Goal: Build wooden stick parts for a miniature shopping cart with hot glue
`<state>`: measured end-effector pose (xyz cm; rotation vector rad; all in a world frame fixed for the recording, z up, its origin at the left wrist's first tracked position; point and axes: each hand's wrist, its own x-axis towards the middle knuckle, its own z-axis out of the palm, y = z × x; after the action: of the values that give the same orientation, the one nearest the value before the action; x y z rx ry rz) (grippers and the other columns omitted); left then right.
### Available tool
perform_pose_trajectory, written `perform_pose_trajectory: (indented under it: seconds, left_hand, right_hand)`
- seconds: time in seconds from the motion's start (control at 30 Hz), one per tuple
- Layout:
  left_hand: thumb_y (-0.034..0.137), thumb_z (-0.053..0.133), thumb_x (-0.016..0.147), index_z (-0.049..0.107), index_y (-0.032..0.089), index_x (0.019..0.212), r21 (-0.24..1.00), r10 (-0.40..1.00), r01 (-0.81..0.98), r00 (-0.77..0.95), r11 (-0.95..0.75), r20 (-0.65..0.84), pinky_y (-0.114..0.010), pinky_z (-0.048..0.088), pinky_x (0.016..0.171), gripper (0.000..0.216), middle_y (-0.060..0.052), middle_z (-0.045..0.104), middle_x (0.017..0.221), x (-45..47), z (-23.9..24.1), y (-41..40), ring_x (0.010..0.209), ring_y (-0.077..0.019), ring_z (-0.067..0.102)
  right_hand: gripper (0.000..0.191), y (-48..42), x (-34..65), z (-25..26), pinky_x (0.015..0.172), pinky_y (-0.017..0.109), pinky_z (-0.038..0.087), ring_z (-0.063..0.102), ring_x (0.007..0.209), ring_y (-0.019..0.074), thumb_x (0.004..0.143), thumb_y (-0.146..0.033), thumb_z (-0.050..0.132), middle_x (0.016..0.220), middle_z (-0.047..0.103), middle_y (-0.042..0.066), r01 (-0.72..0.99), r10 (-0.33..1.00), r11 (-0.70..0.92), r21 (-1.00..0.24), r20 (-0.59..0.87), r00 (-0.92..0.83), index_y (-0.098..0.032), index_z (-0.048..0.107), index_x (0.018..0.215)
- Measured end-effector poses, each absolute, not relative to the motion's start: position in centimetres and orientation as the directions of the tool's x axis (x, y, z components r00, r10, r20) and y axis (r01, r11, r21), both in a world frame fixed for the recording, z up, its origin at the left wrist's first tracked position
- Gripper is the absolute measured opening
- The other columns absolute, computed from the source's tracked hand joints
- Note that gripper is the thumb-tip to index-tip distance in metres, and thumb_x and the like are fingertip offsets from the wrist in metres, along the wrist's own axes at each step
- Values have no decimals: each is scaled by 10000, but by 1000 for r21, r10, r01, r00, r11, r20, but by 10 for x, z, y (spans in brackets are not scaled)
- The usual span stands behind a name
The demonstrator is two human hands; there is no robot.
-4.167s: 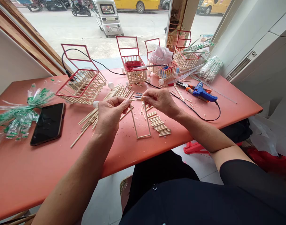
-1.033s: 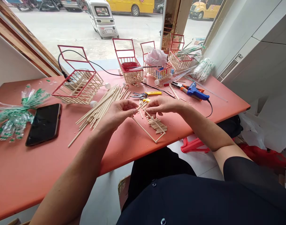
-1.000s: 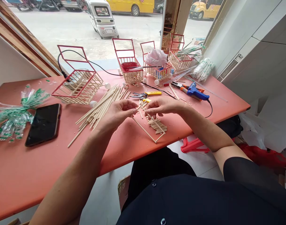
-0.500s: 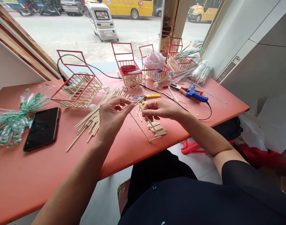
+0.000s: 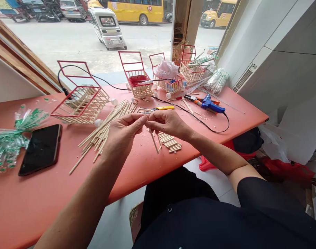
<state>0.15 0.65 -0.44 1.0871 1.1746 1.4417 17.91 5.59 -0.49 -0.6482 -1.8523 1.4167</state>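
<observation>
A narrow frame of thin wooden sticks (image 5: 154, 141) hangs tilted above the table, its lower end toward me. My left hand (image 5: 123, 133) pinches its upper end between thumb and fingers. Right beside it, my right hand (image 5: 170, 123) also has its fingers closed on the frame, and the fingertips of both hands nearly touch. The fingers hide the held end. Short cut sticks (image 5: 170, 141) lie in rows just beyond the frame. Left of my left hand is a loose pile of long wooden sticks (image 5: 102, 135). Yellow-handled pliers (image 5: 165, 108) lie behind my hands, partly covered.
Small stick-built carts with red trim (image 5: 81, 102) stand along the window side. A blue glue gun (image 5: 211, 103) and its black cable lie at the right. A phone (image 5: 40, 150) and green-and-clear plastic wrappers (image 5: 9, 145) are at the left. The pink table's front edge (image 5: 152, 180) is close to me.
My hands have come together at the frame's upper end. The frame has turned, so its sides now look close together. The whole view has shifted slightly.
</observation>
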Motion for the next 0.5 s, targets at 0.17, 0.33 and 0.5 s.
perform_pose_trajectory:
  seconds: [0.17, 0.33, 0.5]
  left_hand:
    - [361, 974, 683, 778, 230, 775, 980, 980, -131, -145, -152, 133, -277, 495, 667, 253, 5, 717, 747, 3, 4, 0, 666, -124, 576]
    - [343, 889, 822, 803, 215, 872, 959, 941, 27, -185, -283, 283, -290, 559, 746, 162, -32, 775, 815, 6, 8, -6, 784, -171, 697]
    - [332, 851, 881, 816, 225, 900, 955, 939, 78, -172, -287, 297, -301, 570, 806, 115, -40, 792, 864, 4, 4, -6, 824, -176, 715]
  right_hand:
    - [492, 44, 180, -1, 675, 237, 531, 654, 693, 111, 997, -645, 765, 785, 720, -3, 90, 722, 433, -897, 285, -631, -183, 680, 853]
    - [272, 48, 226, 15, 825, 288, 524, 692, 889, 174, 1071, -447, 709, 957, 798, 49, 422, 792, 565, -709, 325, -516, -188, 764, 1010]
    - [267, 80, 317, 19, 1177, 449, 468, 656, 1311, 338, 1010, -266, 710, 1371, 751, 183, 899, 917, 293, -325, 363, -167, -171, 759, 1254]
